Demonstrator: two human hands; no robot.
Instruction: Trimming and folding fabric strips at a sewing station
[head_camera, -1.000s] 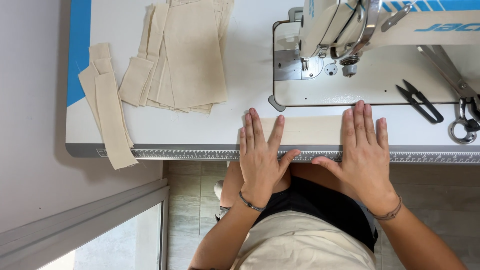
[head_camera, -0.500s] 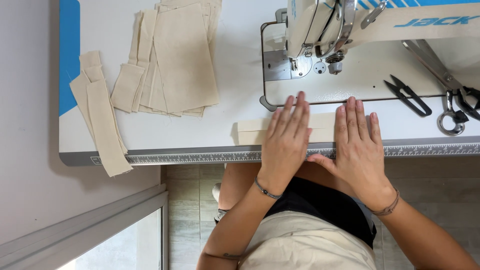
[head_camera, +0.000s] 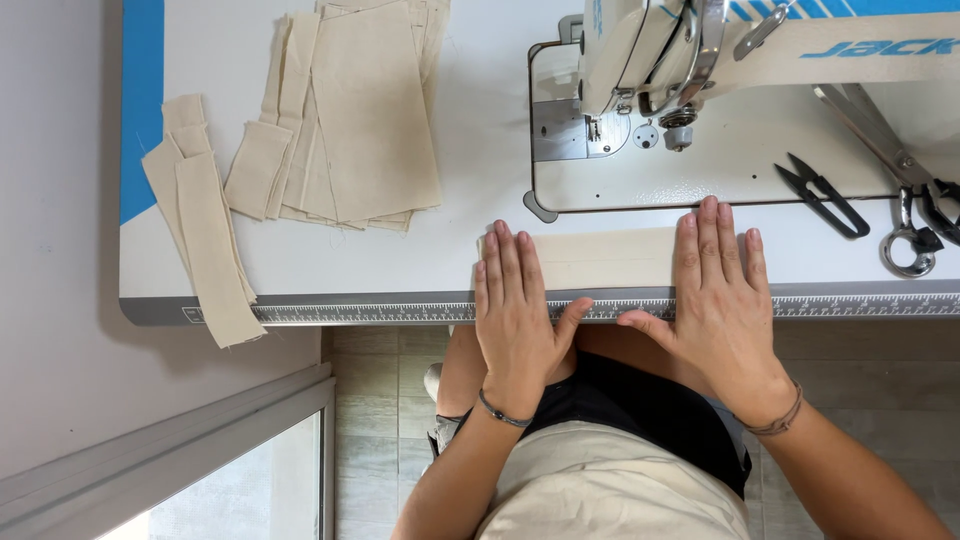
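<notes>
Pressing flat, fingers extended: left hand (head_camera: 517, 318) and right hand (head_camera: 718, 300) hold a beige fabric strip (head_camera: 605, 258) against the surface (head_camera: 480, 210), lower centre.

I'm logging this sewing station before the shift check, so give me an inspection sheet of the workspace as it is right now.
Surface: white table with a ruler strip along its front edge.
Job's things: beige fabric strip lying flat at the front edge.
Clutter: stack of fabric pieces; narrow strips overhanging the edge; thread snips; scissors.
Hands: left hand and right hand pressed flat on the strip's ends.
Cables: nothing seen.
Surroundings: sewing machine; tiled floor.
</notes>
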